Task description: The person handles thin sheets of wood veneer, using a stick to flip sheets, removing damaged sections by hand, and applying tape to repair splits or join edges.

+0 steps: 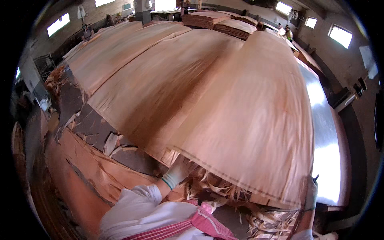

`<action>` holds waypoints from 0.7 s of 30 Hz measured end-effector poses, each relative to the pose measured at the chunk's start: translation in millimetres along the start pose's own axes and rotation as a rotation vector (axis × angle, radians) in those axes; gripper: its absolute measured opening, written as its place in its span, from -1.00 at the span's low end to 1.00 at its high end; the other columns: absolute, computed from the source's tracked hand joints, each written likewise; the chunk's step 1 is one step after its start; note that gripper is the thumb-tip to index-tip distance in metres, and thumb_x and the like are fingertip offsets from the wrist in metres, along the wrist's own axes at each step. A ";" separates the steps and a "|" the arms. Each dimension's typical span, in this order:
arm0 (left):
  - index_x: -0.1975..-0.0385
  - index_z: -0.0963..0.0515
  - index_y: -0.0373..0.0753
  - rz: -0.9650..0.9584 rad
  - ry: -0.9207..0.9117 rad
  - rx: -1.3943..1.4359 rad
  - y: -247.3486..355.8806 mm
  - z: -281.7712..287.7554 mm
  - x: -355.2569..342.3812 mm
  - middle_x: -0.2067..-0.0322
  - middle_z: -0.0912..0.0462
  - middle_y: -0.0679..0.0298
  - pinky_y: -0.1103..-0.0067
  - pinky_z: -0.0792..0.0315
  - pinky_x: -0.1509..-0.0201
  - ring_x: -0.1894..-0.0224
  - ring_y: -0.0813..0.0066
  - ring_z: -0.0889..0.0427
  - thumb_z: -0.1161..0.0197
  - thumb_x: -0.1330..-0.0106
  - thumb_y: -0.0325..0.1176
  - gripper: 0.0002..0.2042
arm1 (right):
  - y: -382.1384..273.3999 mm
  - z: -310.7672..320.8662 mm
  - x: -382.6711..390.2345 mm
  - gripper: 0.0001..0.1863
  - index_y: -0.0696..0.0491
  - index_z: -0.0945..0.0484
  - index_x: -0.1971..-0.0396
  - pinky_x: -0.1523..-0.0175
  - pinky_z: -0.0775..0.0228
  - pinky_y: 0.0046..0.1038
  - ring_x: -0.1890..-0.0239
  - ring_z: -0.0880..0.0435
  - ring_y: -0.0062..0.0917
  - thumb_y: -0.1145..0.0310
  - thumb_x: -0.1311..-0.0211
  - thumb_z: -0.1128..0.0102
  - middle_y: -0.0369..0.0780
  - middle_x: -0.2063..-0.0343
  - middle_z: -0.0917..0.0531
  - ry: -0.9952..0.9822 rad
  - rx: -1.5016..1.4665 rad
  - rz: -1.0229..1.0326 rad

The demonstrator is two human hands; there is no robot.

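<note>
A large, thin reddish-tan wood veneer sheet (pixel 256 108) is raised and curved in front of me, its near edge bowed toward me. My left hand (pixel 179 169), in a pale glove with a green cuff edge, grips the left near corner of this sheet; the fingertips are partly hidden by the wood. At the right near corner, my right hand (pixel 311 194), gloved too, holds the sheet's side edge, its fingers partly out of sight. Under the raised sheet and to its left lies a stack of similar veneer (pixel 160 72), shaded along the fold.
A shiny metal surface (pixel 326 160) runs along the right. Curled veneer scraps (pixel 224 186) lie below the near edge, with torn pieces (pixel 112 143) to the left. More veneer stacks (pixel 204 19) stand at the back, where another person (pixel 288 33) is at the far right.
</note>
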State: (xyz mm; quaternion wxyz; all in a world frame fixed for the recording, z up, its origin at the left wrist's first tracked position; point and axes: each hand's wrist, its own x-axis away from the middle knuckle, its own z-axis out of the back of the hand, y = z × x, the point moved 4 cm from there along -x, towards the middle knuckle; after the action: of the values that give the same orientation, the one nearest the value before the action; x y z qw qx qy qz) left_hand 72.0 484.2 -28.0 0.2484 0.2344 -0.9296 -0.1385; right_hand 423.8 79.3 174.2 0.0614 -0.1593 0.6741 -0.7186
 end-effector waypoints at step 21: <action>0.17 -0.56 -0.25 -0.558 0.089 -0.365 -290.0 -256.6 -152.1 0.31 -0.56 0.42 0.64 -0.39 0.04 0.20 0.64 -0.48 -0.15 -0.35 -0.38 -0.85 | -40.7 417.1 -207.5 -0.75 0.17 -0.54 0.38 0.47 -0.24 -0.57 0.54 -0.39 -0.64 0.27 -0.34 -0.09 -0.36 0.56 -0.49 0.219 0.707 0.249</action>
State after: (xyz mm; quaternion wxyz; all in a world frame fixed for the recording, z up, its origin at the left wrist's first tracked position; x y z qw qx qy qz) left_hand 430.2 277.7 18.3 0.2791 0.4373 -0.7776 -0.3552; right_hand 754.4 -250.4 201.0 0.1269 0.0324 0.4016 -0.9064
